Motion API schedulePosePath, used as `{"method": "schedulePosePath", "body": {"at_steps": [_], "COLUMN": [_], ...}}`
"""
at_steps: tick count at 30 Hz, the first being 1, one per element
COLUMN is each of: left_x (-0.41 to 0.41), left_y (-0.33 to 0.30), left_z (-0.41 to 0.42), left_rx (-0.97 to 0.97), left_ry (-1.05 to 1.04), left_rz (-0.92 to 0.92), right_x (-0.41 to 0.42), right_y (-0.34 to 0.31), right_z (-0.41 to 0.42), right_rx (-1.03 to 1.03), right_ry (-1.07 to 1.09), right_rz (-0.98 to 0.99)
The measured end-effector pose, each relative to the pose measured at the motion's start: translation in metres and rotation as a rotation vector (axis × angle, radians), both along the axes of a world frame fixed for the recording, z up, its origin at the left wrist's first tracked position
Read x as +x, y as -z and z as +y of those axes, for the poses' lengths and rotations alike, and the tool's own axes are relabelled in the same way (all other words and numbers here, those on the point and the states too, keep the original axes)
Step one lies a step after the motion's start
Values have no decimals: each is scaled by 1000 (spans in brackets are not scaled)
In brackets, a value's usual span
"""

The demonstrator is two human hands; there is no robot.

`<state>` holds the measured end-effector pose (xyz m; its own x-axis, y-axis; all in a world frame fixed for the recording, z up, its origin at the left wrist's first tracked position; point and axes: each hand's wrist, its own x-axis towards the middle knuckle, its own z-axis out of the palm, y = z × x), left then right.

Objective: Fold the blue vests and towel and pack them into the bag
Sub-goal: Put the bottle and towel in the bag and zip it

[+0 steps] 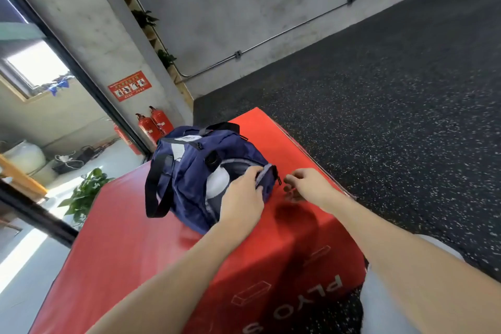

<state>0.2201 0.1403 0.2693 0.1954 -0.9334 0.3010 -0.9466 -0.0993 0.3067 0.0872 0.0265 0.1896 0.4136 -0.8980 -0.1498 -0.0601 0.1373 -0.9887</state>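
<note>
The navy bag gapes at 3 o'clock, something white inside; left hand grips its opening, right hand hangs loosely curled, holding nothing.

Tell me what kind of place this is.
Probably a gym or training hall. The bag sits on a red padded plyo box printed "PLYO", the floor is dark speckled rubber, and two fire extinguishers stand against a bare concrete wall.
</note>
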Motion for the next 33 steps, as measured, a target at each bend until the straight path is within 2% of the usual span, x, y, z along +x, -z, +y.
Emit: {"method": "schedulePosePath", "body": {"at_steps": [2,8,15,22,30,33], "left_x": [17,45,49,57,68,76], "left_y": [-20,-42,-47,-51,-55,-55], "left_z": [-8,-24,-31,-36,-31,-37], "left_rx": [12,93,60,32,-32,-68], "left_ry": [-35,-73,-63,-6,39,112], "left_rz": [-112,-295,-305,-264,-250,-331], "right_x": [11,43,43,34,50,53], "right_y": [9,16,21,7,-28,-29], "right_z": [-11,-28,-46,-53,-41,-38], "right_rx": [-60,-59,-65,-49,-133,-101], "right_ry": [30,-6,-4,99,89,107], "right_rz": [136,233,306,239,-66,-145]}}
